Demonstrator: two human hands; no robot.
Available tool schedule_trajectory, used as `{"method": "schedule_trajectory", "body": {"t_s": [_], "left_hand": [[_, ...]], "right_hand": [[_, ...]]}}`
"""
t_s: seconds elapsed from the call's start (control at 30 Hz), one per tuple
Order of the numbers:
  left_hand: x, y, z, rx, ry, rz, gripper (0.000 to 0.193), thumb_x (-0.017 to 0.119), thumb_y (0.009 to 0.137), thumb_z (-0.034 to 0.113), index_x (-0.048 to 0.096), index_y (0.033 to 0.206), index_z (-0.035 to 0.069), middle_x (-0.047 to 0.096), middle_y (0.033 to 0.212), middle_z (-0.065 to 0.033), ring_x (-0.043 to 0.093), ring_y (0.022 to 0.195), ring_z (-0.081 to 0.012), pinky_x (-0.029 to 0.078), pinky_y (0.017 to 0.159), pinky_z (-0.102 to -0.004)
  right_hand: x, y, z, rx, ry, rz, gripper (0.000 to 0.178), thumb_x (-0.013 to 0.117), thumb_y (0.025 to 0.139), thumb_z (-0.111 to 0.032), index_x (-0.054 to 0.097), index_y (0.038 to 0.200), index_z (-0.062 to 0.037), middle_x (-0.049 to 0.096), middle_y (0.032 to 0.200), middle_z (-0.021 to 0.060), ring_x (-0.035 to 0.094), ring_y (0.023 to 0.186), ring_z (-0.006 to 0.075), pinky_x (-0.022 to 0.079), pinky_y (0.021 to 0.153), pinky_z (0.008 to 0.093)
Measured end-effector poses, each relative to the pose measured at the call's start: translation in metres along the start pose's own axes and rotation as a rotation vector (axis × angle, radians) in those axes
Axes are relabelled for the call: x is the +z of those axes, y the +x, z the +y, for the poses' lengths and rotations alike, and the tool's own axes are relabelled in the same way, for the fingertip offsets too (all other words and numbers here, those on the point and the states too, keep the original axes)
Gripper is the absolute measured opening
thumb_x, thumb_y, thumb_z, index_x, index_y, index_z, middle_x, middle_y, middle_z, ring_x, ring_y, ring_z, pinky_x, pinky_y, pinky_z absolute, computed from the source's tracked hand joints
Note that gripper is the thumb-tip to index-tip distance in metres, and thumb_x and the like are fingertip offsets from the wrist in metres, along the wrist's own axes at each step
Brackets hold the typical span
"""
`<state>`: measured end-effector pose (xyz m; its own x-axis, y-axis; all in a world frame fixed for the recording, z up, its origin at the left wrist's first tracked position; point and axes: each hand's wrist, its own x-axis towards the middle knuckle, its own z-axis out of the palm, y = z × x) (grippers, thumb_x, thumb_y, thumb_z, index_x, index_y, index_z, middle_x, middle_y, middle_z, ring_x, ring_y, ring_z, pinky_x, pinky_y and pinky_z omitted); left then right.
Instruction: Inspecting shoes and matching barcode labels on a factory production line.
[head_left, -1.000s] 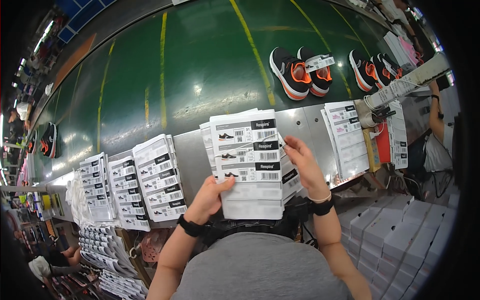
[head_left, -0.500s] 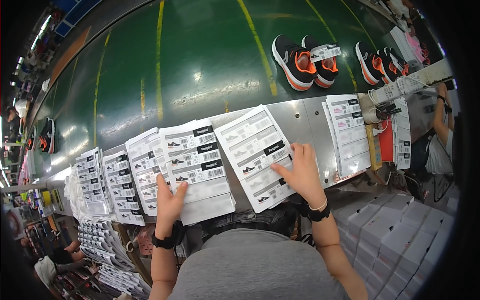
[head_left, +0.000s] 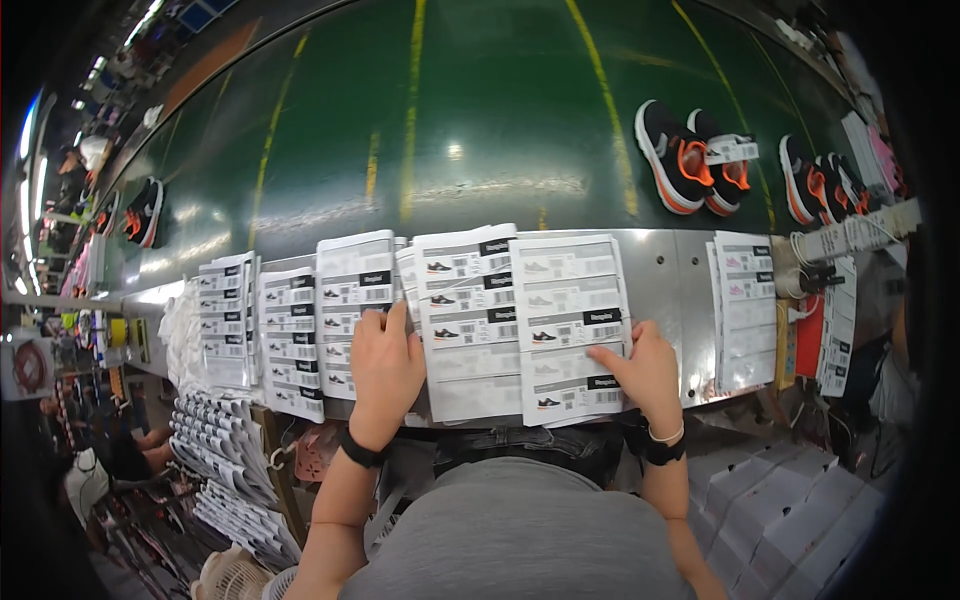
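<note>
The person's right hand (head_left: 648, 380) has its grip clamped on the right edge of a white paper stack of printed shoe labels (head_left: 570, 325), over the grey metal surface (head_left: 672, 290). The left hand (head_left: 388, 370) lies between a second white label stack (head_left: 465, 365) and a third white label stack (head_left: 350, 265); whether its grip is closed cannot be told.

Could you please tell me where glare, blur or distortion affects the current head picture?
Head view: glare spots the green work surface and metal strip; head view: the white boxes look soft, some rows on the label sheets smeared; head view: edges bend, corners are black.
</note>
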<state>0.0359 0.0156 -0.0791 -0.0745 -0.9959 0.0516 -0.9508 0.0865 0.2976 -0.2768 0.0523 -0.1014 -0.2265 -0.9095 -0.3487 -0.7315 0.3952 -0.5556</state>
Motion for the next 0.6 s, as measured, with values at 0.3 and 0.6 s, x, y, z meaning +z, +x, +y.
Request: {"method": "schedule_trajectory", "body": {"t_s": [0.3, 0.6], "left_hand": [[0.027, -0.003, -0.045, 0.013, 0.033, 0.08, 0.064, 0.065, 0.073, 0.011, 0.041, 0.132, 0.004, 0.039, 0.124, -0.0231, 0.04, 0.113, -0.0409, 0.038, 0.088, -0.0499], [-0.025, -0.016, -0.067, -0.022, -0.23, 0.027, 0.054, 0.067, 0.078, 0.014, 0.046, 0.124, -0.003, 0.046, 0.121, -0.0238, 0.048, 0.108, -0.0386, 0.041, 0.093, -0.0413]], "right_hand": [[-0.004, 0.004, 0.014, 0.055, 0.091, -0.065, 0.047, 0.081, 0.065, -0.035, 0.048, 0.068, -0.0029, 0.056, 0.061, 0.0093, 0.053, 0.053, 0.0164, 0.043, 0.051, 0.0292], [0.0, 0.003, 0.038, -0.041, 1.099, -0.113, 0.025, 0.065, 0.078, 0.002, 0.043, 0.086, -0.0065, 0.055, 0.075, 0.0018, 0.051, 0.065, 0.0073, 0.043, 0.06, 0.0216]]}}
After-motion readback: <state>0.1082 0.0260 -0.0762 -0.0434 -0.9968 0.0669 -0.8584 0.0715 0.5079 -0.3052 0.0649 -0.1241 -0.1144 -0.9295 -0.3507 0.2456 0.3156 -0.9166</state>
